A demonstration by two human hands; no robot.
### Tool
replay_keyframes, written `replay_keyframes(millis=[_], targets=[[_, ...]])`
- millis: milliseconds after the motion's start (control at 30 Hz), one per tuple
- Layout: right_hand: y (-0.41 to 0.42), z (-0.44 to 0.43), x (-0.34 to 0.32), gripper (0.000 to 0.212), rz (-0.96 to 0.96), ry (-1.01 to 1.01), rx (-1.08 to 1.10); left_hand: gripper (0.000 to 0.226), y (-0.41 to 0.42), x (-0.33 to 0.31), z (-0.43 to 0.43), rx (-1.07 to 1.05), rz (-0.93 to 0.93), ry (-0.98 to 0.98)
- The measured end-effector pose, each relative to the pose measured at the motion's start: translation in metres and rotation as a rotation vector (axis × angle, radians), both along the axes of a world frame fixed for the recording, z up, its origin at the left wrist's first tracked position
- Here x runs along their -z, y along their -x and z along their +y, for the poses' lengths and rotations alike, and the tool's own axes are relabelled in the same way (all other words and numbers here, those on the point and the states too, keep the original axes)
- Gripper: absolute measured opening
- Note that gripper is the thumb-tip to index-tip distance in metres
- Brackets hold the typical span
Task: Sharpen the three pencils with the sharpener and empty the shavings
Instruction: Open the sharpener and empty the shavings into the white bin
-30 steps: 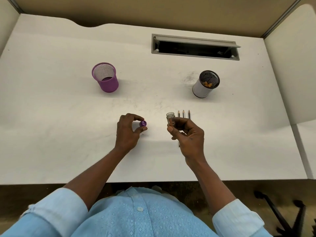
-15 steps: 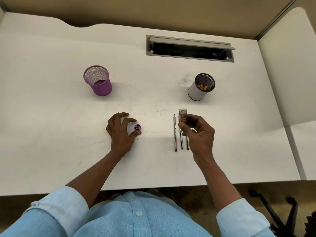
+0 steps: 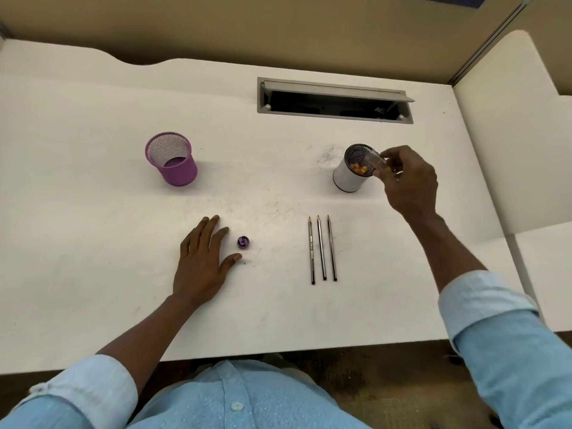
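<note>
While your right hand works far out over the white cup, start at the left of the surface (image 3: 93, 243): the purple mesh cup (image 3: 172, 159) stands upright and alone, well apart from everything else. Nearer you, your left hand (image 3: 202, 261) lies flat with fingers spread, clamped on nothing. A second ago it pinched the purple sharpener cap (image 3: 243, 242); now that cap sits on the surface just beside your index finger and thumb, seemingly free of both.

Right of it, the three pencils (image 3: 322, 249) lie side by side, tips pointing away from you, and all three look sharpened. A printed line runs along the leftmost barrel, but it is too small to read.

Further right and farther back, your right hand (image 3: 405, 181) is closed around the clear shavings container (image 3: 373, 164). A second ago you held it upright near the pencils; now it is tilted on its side with its mouth over the rim of the white cup (image 3: 348, 178). Orange shavings show at the cup's mouth, though whether they lie in the cup or in the container I cannot tell.

That puts you, by my reading, in the last step: sharpening done, emptying under way. No other brand or writing on the surface is legible.
</note>
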State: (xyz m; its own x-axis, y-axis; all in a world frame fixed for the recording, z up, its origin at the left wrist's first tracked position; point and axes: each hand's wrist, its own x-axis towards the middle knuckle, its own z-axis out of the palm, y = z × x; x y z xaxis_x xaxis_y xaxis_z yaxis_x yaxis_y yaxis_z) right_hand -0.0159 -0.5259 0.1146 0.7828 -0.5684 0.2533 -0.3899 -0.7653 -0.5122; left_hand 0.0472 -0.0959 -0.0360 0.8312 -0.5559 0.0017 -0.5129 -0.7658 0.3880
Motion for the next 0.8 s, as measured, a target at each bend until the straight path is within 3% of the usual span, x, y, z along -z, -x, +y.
replay_keyframes(millis=[233, 500, 667, 800], targets=[[-0.033, -0.035, -0.010, 0.030, 0.289, 0.366, -0.160, 0.070, 0.001, -0.004, -0.002, 0.002, -0.030, -0.060], [-0.057, -0.043, -0.021, 0.066, 0.511, 0.545, -0.324, 0.067, 0.000, -0.007, -0.003, 0.003, -0.043, -0.067], [-0.062, -0.041, -0.024, 0.043, 0.579, 0.553, -0.365, 0.067, 0.000, -0.007, -0.003, 0.002, -0.044, -0.064], [-0.063, -0.043, -0.023, 0.041, 0.548, 0.552, -0.371, 0.068, 0.000, -0.007, -0.004, 0.002, -0.050, -0.065]])
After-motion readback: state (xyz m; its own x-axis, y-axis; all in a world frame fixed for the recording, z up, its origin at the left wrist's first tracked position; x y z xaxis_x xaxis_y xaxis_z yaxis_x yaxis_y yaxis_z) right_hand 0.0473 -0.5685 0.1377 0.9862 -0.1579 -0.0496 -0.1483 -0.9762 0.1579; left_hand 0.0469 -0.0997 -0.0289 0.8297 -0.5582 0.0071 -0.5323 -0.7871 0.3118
